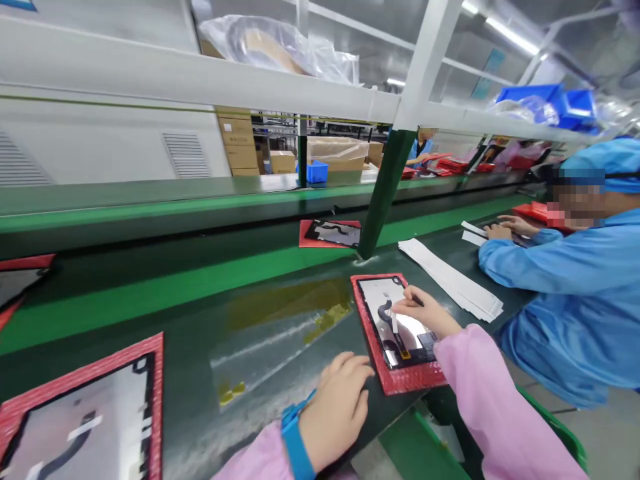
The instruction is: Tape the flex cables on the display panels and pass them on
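My right hand (425,312) is over a tablet-like screen panel (367,300), its fingers pinched near a white strip (395,323) on the dark flex cable (385,312). A slim dark tool (417,300) shows between those fingers; its kind I cannot make out. Under the panel lies a red bubble-wrap sheet (400,383). My left hand (337,403), with a blue band (296,433) at the wrist, rests on the dark green bench left of the panel, fingers spread and holding nothing. A second panel (95,427) on red wrap lies at the lower left.
Clear film with yellow tape (280,333) covers part of the bench. White paper strips (450,277) lie beyond my panel. Another panel (333,232) sits by the green post (385,193). A co-worker in blue (580,287) works at the right. A green bin (555,423) stands below.
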A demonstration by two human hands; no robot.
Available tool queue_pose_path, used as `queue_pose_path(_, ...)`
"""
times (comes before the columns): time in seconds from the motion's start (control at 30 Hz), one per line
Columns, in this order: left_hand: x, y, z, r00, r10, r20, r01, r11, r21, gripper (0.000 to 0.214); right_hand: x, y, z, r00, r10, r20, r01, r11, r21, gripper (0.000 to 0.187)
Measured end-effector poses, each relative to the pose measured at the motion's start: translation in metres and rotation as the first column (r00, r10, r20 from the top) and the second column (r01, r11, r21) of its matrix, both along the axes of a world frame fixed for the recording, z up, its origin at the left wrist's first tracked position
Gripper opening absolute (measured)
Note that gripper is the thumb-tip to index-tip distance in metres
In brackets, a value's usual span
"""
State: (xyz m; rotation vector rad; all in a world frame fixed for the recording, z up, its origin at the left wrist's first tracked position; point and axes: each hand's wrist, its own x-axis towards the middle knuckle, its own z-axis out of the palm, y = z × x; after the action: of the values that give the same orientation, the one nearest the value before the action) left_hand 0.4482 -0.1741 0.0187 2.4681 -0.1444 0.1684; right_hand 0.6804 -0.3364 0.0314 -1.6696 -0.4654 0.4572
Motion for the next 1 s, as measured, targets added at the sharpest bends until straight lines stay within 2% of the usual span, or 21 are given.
queue_pose_path(0.13, 0.054, -0.016, -0.011, 1.0, -0.026, 0.007, 0.026, 0.998, 0.062, 0.037, 0.026, 0.003, -0.029, 0.997, 0.056, -0.045, -0.06, 0.995, -0.077, 0.075)
queue_pose_path(0.3, 0.082, -0.022, -0.025, 1.0, -0.031, -0.001, 0.03, 0.993, 0.115, 0.038, 0.035, 0.008, -0.053, 0.995, 0.064, -0.077, -0.07, 0.994, -0.081, 0.071)
queue_pose_path(0.6, 0.108, -0.029, -0.046, 0.998, -0.061, -0.001, 0.06, 0.985, 0.162, 0.035, 0.039, 0.011, -0.066, 0.996, 0.032, -0.081, -0.032, 0.999, -0.006, 0.071)
queue_pose_path(0.77, 0.11, -0.029, -0.048, 0.999, -0.052, 0.003, 0.051, 0.984, 0.169, 0.03, 0.039, 0.015, -0.069, 0.999, 0.014, -0.043, -0.014, 1.0, 0.009, 0.072)
queue_pose_path(1.0, 0.11, -0.026, -0.052, 0.997, -0.074, -0.007, 0.074, 0.987, 0.144, 0.032, 0.038, 0.022, -0.079, 0.997, -0.031, 0.07, 0.038, 0.995, -0.09, 0.072)
